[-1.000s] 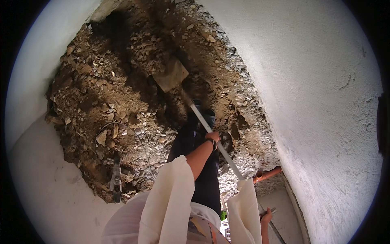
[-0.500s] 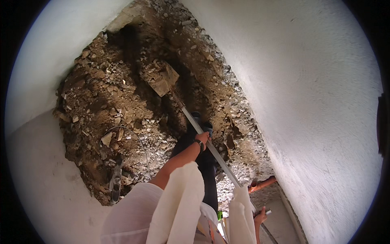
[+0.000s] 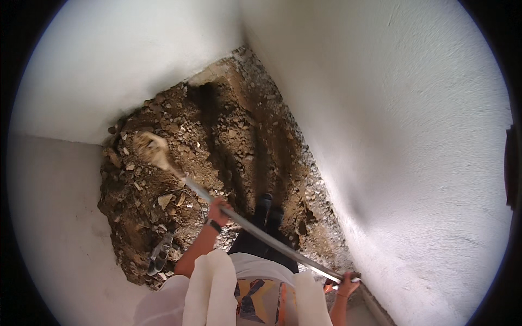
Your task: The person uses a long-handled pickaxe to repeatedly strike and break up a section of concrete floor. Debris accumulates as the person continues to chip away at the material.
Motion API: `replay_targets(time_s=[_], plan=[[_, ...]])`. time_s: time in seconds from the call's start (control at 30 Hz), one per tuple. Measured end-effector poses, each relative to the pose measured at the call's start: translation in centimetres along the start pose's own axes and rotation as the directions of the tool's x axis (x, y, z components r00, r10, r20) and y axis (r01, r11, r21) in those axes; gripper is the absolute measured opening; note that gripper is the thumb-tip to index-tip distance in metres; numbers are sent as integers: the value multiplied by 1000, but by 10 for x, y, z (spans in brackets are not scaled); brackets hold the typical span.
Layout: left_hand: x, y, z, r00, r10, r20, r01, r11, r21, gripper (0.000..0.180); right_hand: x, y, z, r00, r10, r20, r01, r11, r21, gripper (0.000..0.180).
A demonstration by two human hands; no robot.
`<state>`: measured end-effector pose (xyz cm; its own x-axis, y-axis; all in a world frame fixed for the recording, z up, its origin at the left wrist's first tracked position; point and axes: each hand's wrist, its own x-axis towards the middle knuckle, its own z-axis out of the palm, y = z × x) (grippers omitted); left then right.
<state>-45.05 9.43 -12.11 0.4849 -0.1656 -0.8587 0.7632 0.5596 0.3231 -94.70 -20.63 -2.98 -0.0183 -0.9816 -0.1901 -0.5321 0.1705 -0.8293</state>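
Observation:
A long-handled shovel (image 3: pixel 261 234) slants across the view from lower right to upper left. My left hand (image 3: pixel 219 211), with a dark band at its wrist, is wrapped round the middle of the pale shaft. Close to the shaft's end, my right hand (image 3: pixel 347 284) grips it near the foot of the right wall. The blade (image 3: pixel 152 149), blurred by motion, is over the heap of earth and rubble (image 3: pixel 157 190) on the left. Some soil appears to lie on the blade, though the blur hides how much.
White walls rise at the left (image 3: pixel 60 206) and right (image 3: pixel 402 136), meeting in a far corner. A dug trench (image 3: pixel 236 141) runs ahead of my dark shoes (image 3: pixel 265 200). On the rubble at the left lie a grey power tool or similar object (image 3: pixel 160 254) and a thin cable (image 3: pixel 187 193).
The shovel blade has swung left from the trench to over the rubble heap. My left hand has moved left with the shaft, and the view has shifted.

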Motion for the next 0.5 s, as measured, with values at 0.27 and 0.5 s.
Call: replay_targets(time_s=[0.27,0.5], plan=[[-87,155,-28,848,201,-491,-289,951,-108,41,-42,-133,118,788,-274,551,124,948,293,19],[10,55,7,964,169,-205,-126,971,204,14,27,-3,5,636,517,573,-651,758,39,23]])
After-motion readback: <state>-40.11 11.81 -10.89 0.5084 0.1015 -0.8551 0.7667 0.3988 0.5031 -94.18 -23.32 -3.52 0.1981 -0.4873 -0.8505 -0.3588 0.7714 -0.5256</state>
